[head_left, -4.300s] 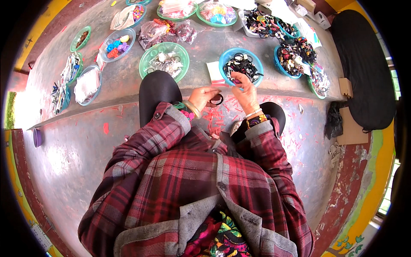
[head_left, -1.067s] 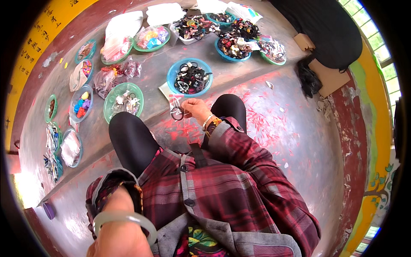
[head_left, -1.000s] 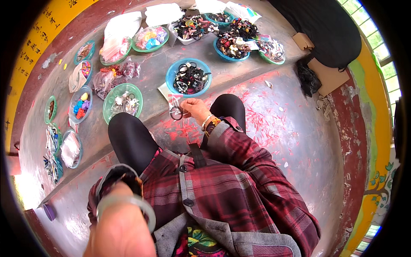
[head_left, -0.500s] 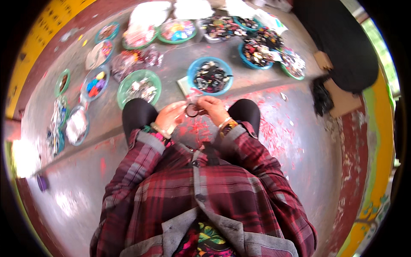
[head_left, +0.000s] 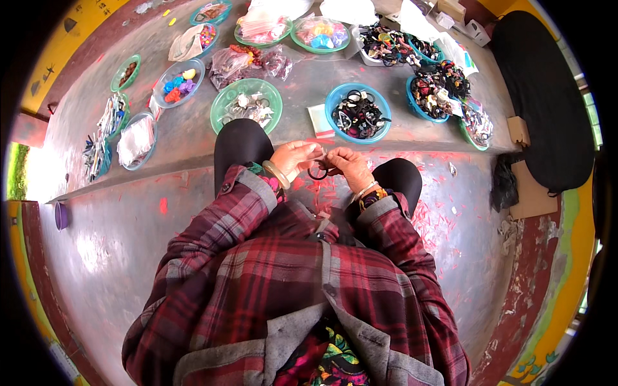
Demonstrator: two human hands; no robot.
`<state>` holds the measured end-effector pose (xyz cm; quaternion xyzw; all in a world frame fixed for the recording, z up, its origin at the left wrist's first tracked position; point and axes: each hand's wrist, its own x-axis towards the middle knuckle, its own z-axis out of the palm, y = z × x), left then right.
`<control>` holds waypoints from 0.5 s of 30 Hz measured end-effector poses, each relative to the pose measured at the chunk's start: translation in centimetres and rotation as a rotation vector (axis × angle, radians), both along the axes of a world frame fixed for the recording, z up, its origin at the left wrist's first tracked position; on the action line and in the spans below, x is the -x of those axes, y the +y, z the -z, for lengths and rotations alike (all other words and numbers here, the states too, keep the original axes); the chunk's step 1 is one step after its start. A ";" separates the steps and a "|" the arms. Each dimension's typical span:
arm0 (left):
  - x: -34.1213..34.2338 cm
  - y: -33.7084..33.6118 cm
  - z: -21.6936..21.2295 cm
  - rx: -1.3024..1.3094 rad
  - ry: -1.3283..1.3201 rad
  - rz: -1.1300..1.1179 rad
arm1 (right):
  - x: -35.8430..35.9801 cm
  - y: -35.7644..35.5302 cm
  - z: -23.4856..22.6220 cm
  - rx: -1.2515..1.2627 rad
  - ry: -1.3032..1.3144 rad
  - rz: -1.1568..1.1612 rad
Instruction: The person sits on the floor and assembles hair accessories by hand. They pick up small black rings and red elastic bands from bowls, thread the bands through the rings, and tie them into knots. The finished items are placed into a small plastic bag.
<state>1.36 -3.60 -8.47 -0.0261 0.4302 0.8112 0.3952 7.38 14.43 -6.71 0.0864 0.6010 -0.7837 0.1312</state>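
Note:
Between my knees, my two hands meet with fingertips almost touching. My right hand [head_left: 351,167] is closed in a pinch on a dark ring-shaped hair tie [head_left: 312,175], which hangs below the fingers. Thumb and fingers of my left hand [head_left: 293,159] are pressed together beside it; a small pale or clear bit seems to show at their tips, too small to name. Just beyond the hands stands a blue bowl [head_left: 329,123] of dark hair ties. Left of that bowl lies a flat white packet [head_left: 320,121].
A green bowl [head_left: 217,106] with silvery packets stands beyond my left knee. More bowls and bags line the raised ledge [head_left: 302,83], including a blue bowl [head_left: 412,103] heaped with dark hair accessories. Red scraps [head_left: 428,212] litter the floor. A black bag [head_left: 505,183] lies at right.
The view has shifted, so hands and bowls appear further right and lower. Both hands stay together at the hair tie, which now hangs more plainly below the right fingers.

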 end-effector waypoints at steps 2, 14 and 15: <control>-0.2 0.1 -0.2 -0.034 -0.029 -0.047 | 0.1 0.0 0.0 -0.015 -0.040 0.009; -0.4 0.6 1.2 0.049 0.063 -0.123 | 0.4 0.3 3.2 -0.649 0.202 0.196; -0.5 0.7 1.1 0.081 0.068 -0.136 | 0.3 0.3 3.3 -0.867 0.372 0.264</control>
